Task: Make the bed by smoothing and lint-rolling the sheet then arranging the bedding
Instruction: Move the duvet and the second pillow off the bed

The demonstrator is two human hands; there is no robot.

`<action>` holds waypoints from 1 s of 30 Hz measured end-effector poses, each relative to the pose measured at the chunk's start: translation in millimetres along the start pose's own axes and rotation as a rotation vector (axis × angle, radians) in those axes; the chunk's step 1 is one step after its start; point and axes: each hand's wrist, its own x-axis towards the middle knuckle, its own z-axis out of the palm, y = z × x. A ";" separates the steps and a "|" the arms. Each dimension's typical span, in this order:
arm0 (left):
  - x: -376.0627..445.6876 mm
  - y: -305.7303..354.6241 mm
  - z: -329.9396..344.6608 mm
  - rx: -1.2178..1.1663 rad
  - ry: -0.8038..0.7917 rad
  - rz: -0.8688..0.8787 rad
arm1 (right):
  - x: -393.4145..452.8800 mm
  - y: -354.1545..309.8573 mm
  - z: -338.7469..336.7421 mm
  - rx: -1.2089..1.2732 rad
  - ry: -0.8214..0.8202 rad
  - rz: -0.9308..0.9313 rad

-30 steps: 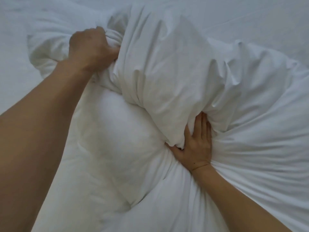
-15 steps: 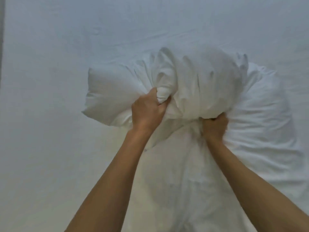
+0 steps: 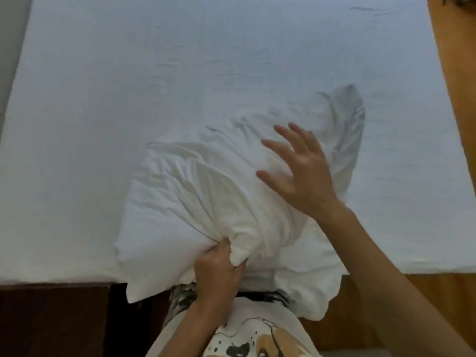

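Observation:
A white pillow [image 3: 195, 202] in a wrinkled white case lies on the near edge of the bed, with its near end hanging over the edge against my body. My left hand [image 3: 219, 269] grips a bunch of the case at the pillow's near end. My right hand [image 3: 298, 168] is over the pillow's right part with the fingers spread and straight; whether it touches the fabric I cannot tell. The loose end of the case [image 3: 347, 119] sticks up at the far right. The white sheet [image 3: 128, 86] covers the mattress and looks mostly flat.
The bed's near edge [image 3: 56, 279] runs across the lower frame, with a dark wooden frame [image 3: 51, 318] below it at the left. An orange-brown floor [image 3: 458, 73] shows along the right side and below the bed at the right.
The view has pulled back and the pillow has come toward the near edge. My right hand has let go of the case and spread open. My left hand still grips the fabric.

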 end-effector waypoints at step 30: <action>91.1 -236.2 55.8 -0.152 -0.257 -1.078 | -57.9 98.1 152.5 0.045 0.304 1.162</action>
